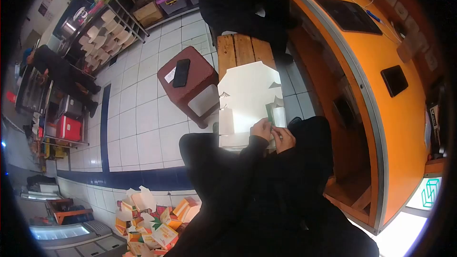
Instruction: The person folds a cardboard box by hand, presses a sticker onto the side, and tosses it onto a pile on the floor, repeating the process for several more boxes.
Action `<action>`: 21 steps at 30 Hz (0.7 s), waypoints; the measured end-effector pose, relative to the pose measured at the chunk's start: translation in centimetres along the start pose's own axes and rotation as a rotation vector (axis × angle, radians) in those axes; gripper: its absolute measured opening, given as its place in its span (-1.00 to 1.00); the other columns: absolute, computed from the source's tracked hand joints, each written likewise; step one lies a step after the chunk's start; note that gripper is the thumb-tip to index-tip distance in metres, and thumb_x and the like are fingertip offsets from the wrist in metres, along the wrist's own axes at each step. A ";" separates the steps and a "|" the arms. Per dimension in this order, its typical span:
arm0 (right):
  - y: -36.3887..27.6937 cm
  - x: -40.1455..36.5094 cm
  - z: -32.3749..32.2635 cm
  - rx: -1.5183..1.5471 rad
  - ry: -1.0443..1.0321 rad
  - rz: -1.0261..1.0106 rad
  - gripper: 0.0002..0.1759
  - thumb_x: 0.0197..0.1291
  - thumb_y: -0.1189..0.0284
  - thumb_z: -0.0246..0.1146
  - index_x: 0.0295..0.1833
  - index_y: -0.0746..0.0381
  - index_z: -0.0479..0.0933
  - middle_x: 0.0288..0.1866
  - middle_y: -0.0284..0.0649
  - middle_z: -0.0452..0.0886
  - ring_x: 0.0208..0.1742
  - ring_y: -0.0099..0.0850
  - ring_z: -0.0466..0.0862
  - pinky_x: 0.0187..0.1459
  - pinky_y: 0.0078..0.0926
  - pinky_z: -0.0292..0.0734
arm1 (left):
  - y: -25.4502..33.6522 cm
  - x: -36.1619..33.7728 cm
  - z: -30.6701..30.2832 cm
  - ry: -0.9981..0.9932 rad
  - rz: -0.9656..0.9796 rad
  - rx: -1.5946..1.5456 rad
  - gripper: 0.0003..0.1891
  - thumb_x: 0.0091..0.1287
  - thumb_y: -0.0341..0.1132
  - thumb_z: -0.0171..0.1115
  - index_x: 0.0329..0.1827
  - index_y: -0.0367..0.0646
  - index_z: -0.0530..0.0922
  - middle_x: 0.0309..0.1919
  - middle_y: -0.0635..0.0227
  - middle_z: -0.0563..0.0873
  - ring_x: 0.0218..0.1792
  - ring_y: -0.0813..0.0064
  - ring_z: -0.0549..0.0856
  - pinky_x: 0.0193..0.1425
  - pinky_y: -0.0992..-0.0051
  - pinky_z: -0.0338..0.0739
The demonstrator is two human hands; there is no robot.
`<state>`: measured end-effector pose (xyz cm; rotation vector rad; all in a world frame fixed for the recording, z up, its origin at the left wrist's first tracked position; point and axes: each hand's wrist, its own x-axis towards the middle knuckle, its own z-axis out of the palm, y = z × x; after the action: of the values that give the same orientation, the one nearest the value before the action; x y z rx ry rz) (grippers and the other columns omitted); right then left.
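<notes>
A flat white cardboard box blank [245, 90] with cut slots and flaps lies on the wooden bench [245, 50] in front of my lap. More sheets show under its near edge. My left hand [259, 129] and my right hand [284, 139] meet at its near right side, fingers bent and closed round a raised flap [277, 109]. A bit of green shows on this flap. The fingertips partly hide the pinched edge.
A maroon stool [181, 93] carries a black phone [181, 73]. Folded printed boxes [157, 221] are heaped on the floor at lower left. An orange counter [366, 66] stands at right. One person [235, 0] sits opposite; another [62, 74] stands far left.
</notes>
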<state>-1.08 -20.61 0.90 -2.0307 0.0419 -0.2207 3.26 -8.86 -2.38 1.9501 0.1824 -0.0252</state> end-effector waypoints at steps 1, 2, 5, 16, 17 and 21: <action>-0.1 -0.1 0.0 -0.017 0.033 -0.009 -0.82 0.26 0.47 0.31 -0.05 0.28 0.67 -0.17 -0.12 0.70 -0.16 -0.29 0.74 -0.16 -0.40 0.64 | 0.1 -0.4 0.0 -0.002 -0.003 -0.001 -0.70 0.35 -0.22 0.21 0.03 -0.20 0.64 -0.28 -0.01 0.75 -0.21 0.06 0.77 -0.11 0.25 0.62; -0.2 0.0 0.0 -0.033 0.067 -0.022 -0.82 0.27 0.47 0.30 -0.06 0.28 0.67 -0.19 -0.13 0.70 -0.18 -0.29 0.75 -0.17 -0.41 0.65 | 0.3 -0.7 0.0 0.001 0.028 0.023 -0.69 0.35 -0.21 0.20 0.05 -0.19 0.64 -0.28 -0.02 0.75 -0.21 0.05 0.76 -0.11 0.23 0.62; 1.3 0.5 0.4 -0.063 0.097 0.088 -0.81 0.26 0.38 0.31 -0.09 0.22 0.68 -0.18 -0.15 0.70 -0.25 -0.30 0.74 -0.23 -0.42 0.62 | 1.3 -1.8 -0.3 -0.032 0.090 0.107 -0.71 0.35 -0.28 0.21 0.06 -0.22 0.63 -0.28 0.02 0.76 -0.23 0.13 0.78 -0.13 0.29 0.63; 4.1 1.5 1.2 0.084 0.063 0.294 -0.75 0.29 0.45 0.24 0.04 0.30 0.57 -0.21 -0.08 0.68 -0.27 -0.27 0.74 -0.24 -0.36 0.64 | 2.7 -1.1 -11.7 0.467 0.274 0.279 -0.79 0.35 -0.39 0.22 0.00 -0.20 0.63 -0.23 0.22 0.72 -0.20 0.36 0.71 -0.13 0.39 0.57; 4.3 1.5 1.3 0.197 0.105 0.318 -0.77 0.29 0.48 0.22 0.02 0.32 0.57 -0.19 -0.06 0.67 -0.27 -0.24 0.74 -0.23 -0.34 0.65 | 1.3 -0.7 -13.4 0.460 0.276 0.287 -0.79 0.35 -0.39 0.22 0.00 -0.20 0.63 -0.23 0.22 0.72 -0.20 0.36 0.71 -0.13 0.39 0.57; 4.3 1.8 1.6 0.116 0.142 0.127 -0.79 0.27 0.51 0.22 -0.01 0.33 0.55 -0.16 -0.03 0.64 -0.26 -0.16 0.73 -0.26 -0.34 0.65 | -6.4 1.1 -16.0 0.178 -0.177 -0.289 -0.66 0.45 -0.18 0.18 0.17 -0.18 0.55 -0.13 0.29 0.70 -0.18 0.41 0.69 -0.15 0.42 0.58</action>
<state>1.29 -21.42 -3.38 -1.8865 0.2409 -0.2802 2.38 8.44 -2.35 1.6430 0.4511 0.0560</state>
